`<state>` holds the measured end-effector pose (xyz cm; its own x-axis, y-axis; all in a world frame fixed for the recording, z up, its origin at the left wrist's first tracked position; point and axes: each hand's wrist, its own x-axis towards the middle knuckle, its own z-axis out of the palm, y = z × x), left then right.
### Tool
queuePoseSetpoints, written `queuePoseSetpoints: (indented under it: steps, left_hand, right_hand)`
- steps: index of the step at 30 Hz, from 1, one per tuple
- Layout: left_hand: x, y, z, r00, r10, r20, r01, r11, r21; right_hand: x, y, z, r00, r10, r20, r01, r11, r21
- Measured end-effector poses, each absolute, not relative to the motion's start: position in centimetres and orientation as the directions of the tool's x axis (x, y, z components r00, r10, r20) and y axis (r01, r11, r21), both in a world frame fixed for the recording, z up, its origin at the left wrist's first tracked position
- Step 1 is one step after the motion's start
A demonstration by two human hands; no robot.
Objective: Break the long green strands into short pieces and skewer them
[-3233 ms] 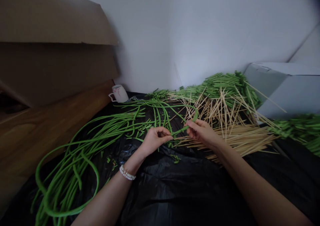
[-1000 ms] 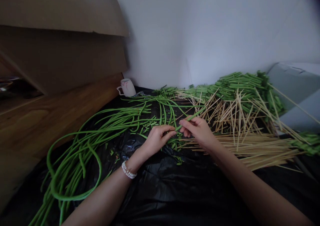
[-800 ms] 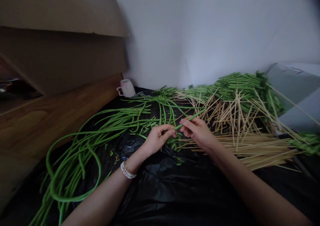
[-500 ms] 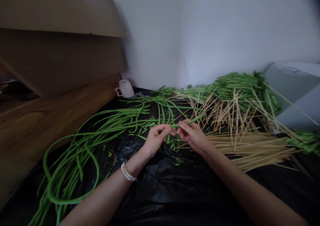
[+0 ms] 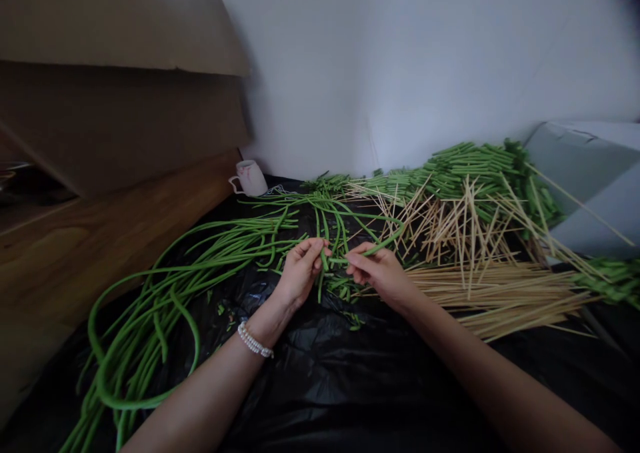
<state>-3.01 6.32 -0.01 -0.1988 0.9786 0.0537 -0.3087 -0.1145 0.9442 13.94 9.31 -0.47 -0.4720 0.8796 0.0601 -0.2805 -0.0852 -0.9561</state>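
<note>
My left hand (image 5: 300,269), with a beaded bracelet (image 5: 253,341) at the wrist, is closed in a pinch on a short green piece of long bean (image 5: 324,261). To its right, my right hand (image 5: 377,269) pinches a long bean (image 5: 389,240) between thumb and fingers; this bean bends back on itself beyond the hand. A small gap lies between the two hands. Below them are short cut bean pieces (image 5: 343,286). Many whole long beans (image 5: 145,319) spread in loops to the left.
Thin wooden sticks (image 5: 500,293) lie in a bundle at the right, with others crossed behind. A heap of cut beans (image 5: 470,166) rests against the wall. A mug (image 5: 251,178) and a cardboard box (image 5: 125,119) stand at left. Black plastic sheeting (image 5: 320,399) covers the surface.
My hands have moved slightly apart. The bean that ran between them is now in two parts, a short piece in my left hand and the longer part in my right.
</note>
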Motion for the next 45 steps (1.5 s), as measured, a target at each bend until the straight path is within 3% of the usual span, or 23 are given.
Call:
queuePoseSetpoints:
  steps: [3, 6, 8, 18, 21, 23, 27, 34, 39, 45]
  left_hand:
    - [-3.9, 6.1, 0.8, -0.022, 1.0, 0.014, -0.346, -0.021, 0.938]
    - [-4.0, 5.2, 1.4, 0.447, 0.881, -0.154, -0.079, 0.21, 0.975]
    - [-3.8, 4.8, 1.6, 0.544, 0.819, -0.182, -0.028, 0.235, 0.972]
    - [-3.7, 5.3, 0.5, 0.502, 0.831, -0.238, -0.276, 0.415, 0.867]
    - [-3.7, 5.2, 0.4, 0.511, 0.822, -0.253, -0.244, 0.421, 0.874]
    - [-3.7, 5.1, 0.5, 0.513, 0.821, -0.251, -0.221, 0.408, 0.886]
    - [-3.7, 5.0, 0.9, 0.499, 0.83, -0.248, -0.182, 0.38, 0.907]
    - [-3.3, 4.6, 0.8, 0.532, 0.806, -0.26, -0.093, 0.361, 0.928]
    - [-3.1, 5.0, 0.4, 0.386, 0.892, -0.236, -0.178, 0.323, 0.929]
    - [-2.8, 5.6, 0.2, 0.141, 0.985, -0.1, -0.329, 0.142, 0.934]
  right_hand:
    - [15.2, 10.4, 0.7, -0.435, 0.9, 0.03, -0.389, -0.158, -0.908]
    - [16.1, 10.8, 1.6, -0.489, 0.871, 0.042, -0.409, -0.186, -0.893]
    - [16.4, 10.7, 2.0, -0.575, 0.817, 0.052, -0.366, -0.199, -0.909]
    - [16.3, 10.2, 1.6, -0.684, 0.728, 0.047, -0.179, -0.106, -0.978]
    - [16.1, 10.1, 1.4, -0.746, 0.666, 0.012, -0.1, -0.094, -0.991]
    - [16.0, 10.2, 1.5, -0.721, 0.693, -0.01, -0.107, -0.125, -0.986]
    - [16.4, 10.7, 2.0, -0.567, 0.823, -0.016, -0.275, -0.207, -0.939]
    - [16.5, 10.4, 2.4, -0.612, 0.79, -0.044, -0.195, -0.205, -0.959]
    - [16.5, 10.6, 2.4, -0.582, 0.813, 0.025, -0.241, -0.142, -0.96]
    - [16.2, 10.7, 2.0, -0.524, 0.846, 0.103, -0.288, -0.062, -0.956]
